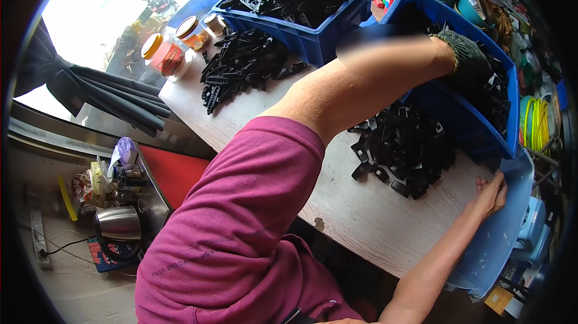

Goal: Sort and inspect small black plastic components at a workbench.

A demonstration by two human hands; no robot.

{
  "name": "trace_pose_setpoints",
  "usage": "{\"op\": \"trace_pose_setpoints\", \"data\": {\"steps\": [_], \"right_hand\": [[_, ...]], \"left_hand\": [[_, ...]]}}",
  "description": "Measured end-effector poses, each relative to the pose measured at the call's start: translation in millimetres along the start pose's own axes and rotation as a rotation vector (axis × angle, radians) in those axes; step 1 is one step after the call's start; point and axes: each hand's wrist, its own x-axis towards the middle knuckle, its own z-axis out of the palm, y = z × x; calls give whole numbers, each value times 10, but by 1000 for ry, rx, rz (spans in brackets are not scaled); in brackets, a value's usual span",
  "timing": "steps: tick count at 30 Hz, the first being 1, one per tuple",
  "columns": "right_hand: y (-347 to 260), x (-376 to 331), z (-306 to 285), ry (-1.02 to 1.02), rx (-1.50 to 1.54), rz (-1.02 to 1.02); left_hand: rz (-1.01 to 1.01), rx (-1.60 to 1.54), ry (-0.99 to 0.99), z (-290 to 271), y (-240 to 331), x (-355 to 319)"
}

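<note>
Left hand (pixel 469 62), gloved, reaches into the blue bin (pixel 460 122) at the worktop's (pixel 343 203) far right corner, among black parts (pixel 498 92); fingers hidden, grip can't be told. Right hand (pixel 490 194), half-curled, lies at the pale blue tray (pixel 490 252) off the right edge; hold unclear. Sorting looks midway: loose piles remain.

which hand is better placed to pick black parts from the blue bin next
Probably the left hand: it is gloved and reaches into the blue bin of black parts, while the bare right hand is at the grey-blue tub.
</note>
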Motion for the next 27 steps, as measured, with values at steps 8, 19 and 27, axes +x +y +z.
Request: {"op": "trace_pose_setpoints", "data": {"steps": [8, 19, 27], "right_hand": [[-97, -275, 385, -144, 31, 1], [-179, -279, 108, -55, 24, -7], [-230, -328, 127, -96, 40, -27]], "left_hand": [[72, -276, 246, 282, -936, 161], [82, -333, 327, -138, -167, -112], [4, -631, 293, -652, 424, -605]]}}
